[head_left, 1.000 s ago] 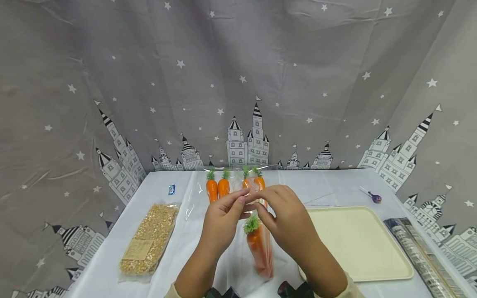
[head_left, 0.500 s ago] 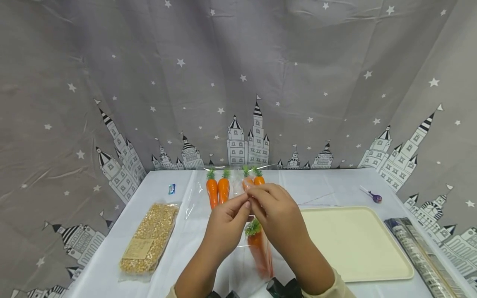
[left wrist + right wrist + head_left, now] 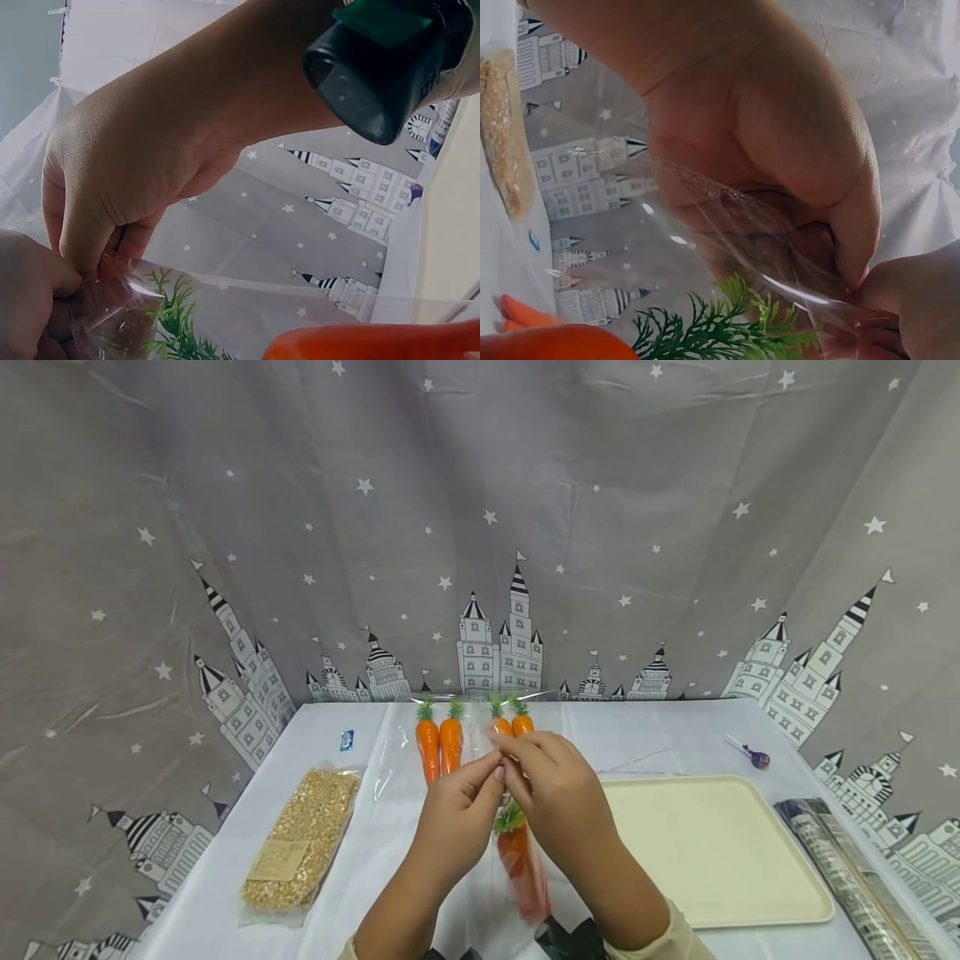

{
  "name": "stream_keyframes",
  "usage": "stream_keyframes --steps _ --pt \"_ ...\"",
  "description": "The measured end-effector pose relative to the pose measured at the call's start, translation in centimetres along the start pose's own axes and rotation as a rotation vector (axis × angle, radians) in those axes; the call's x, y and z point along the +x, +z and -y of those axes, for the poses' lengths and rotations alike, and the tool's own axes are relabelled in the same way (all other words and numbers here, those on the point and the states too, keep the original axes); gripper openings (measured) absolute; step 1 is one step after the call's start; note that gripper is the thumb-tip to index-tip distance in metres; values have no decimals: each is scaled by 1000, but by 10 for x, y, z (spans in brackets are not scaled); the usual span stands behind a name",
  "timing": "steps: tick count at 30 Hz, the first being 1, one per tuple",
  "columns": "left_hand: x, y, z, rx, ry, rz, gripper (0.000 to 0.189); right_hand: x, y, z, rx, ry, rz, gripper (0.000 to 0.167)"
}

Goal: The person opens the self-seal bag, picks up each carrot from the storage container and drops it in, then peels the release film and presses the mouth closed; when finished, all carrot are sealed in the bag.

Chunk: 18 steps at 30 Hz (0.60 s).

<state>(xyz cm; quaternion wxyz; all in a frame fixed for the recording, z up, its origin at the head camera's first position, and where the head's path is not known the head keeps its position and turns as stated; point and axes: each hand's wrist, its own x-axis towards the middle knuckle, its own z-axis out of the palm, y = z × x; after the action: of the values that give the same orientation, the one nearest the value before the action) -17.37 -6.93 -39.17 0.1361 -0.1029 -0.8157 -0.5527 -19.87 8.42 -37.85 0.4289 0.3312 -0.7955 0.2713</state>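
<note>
A toy carrot with a green feathery top lies in a clear plastic bag between the forearms. At the bag's mouth the fingertips of both hands meet. My left hand pinches the film between thumb and fingers; my right hand pinches it right beside. In the left wrist view the bag's edge runs up into the fingers, with the orange carrot body at lower right. Behind the hands, bagged carrots lie in a left pair and a right pair, the latter partly hidden.
A bag of corn kernels lies on the left, and a small blue packet sits behind it. To the right are a cream tray, a lollipop and a plastic-wrapped roll. A grey curtain hangs behind the table.
One second ago the hands' fingertips were more spread over the bag. The right hand has since shifted slightly left, and both hands' fingertips have closed together on the film. The carrot has hardly moved.
</note>
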Motion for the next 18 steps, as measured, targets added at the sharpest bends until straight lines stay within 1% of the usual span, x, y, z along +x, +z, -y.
stream_keyframes --steps 3,9,13,18 --pt "0 0 -1 2 -13 2 35 0 0 0 -11 -6 2 25" --pt "1 0 -2 4 3 -1 35 1 0 0 -7 -22 -24 20" --pt "0 0 -2 9 7 2 35 1 1 0 -9 -24 -30 19" --pt "-1 0 -2 24 -3 5 35 1 1 0 -19 -10 -21 19"
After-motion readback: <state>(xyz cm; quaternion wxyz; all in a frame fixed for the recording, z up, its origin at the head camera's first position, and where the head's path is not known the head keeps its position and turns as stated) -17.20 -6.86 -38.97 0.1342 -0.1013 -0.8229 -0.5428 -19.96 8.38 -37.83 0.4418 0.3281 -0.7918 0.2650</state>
